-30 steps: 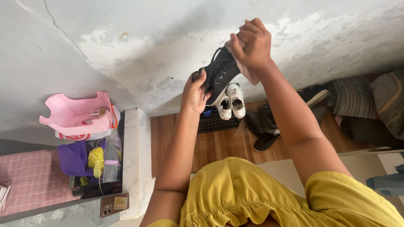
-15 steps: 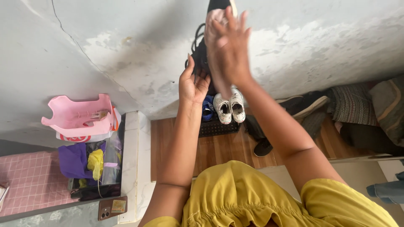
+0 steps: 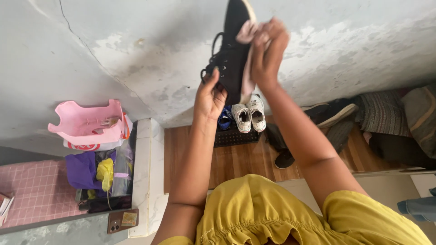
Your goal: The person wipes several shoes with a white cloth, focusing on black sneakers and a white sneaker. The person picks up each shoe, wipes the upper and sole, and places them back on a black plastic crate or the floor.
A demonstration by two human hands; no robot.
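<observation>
The left hand (image 3: 210, 97) grips the black lace-up sneaker (image 3: 232, 54) raised toe-up before the wall, while the right hand (image 3: 268, 52) presses a pink cloth (image 3: 247, 68) on its side, so wiping looks underway, with the white sneakers (image 3: 249, 113) below untouched.

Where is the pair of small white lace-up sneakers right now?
In the head view, the white sneakers sit on a black plastic crate against the wall, just below the raised black shoe.

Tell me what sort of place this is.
Probably a home entryway or shoe corner: white sneakers sit on a black crate, more shoes lie on the wood floor, and a worn plaster wall stands behind.
</observation>
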